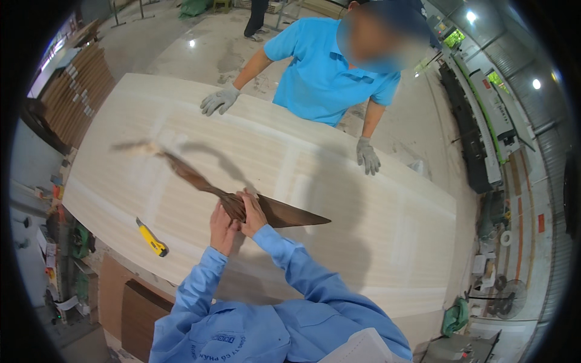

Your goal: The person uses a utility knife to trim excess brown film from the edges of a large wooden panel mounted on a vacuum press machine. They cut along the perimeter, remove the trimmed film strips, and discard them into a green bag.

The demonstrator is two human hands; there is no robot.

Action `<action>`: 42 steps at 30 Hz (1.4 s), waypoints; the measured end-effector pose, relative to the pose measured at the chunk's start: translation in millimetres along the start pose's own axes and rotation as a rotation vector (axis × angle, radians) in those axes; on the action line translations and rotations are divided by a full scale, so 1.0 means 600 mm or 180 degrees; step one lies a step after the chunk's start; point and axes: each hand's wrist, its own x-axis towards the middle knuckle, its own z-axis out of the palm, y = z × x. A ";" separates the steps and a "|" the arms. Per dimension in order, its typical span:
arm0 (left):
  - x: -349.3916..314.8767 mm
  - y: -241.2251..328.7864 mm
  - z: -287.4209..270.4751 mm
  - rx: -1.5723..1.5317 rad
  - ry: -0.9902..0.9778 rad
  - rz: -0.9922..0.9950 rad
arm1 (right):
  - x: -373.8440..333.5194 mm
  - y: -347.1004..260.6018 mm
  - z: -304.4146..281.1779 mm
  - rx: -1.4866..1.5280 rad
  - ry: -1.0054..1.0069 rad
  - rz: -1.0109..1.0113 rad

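My left hand [221, 231] and right hand [253, 215] close around the gathered middle of the brown sheet [233, 207] over the pale board [399, 224], apparently keeping its folds together, while the yellow knife [150, 238] lies apart, leaving both hands free.

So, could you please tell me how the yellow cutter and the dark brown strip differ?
The yellow cutter lies untouched on the pale panel, while the dark brown strip is held by the left hand and right hand. The cutter is short and straight; the strip is far longer, bunched and twisted near the hands. The cutter is yellow and black, whereas the strip is mostly dark brown. Both are elongated.
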 end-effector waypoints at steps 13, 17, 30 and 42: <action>-0.037 -0.146 0.057 0.3129 0.1213 -0.1604 | -0.001 0.114 0.042 0.3122 -0.0876 0.1728; -0.032 -0.143 0.049 0.3116 0.0893 -0.1909 | -0.004 0.111 0.063 0.3265 -0.0543 0.2110; -0.021 -0.137 0.051 0.3018 0.0810 -0.2345 | -0.078 0.086 -0.052 0.4550 0.0629 0.2040; -0.028 -0.146 0.056 0.3038 0.0954 -0.2095 | -0.262 0.066 -0.314 0.4350 0.0742 0.1860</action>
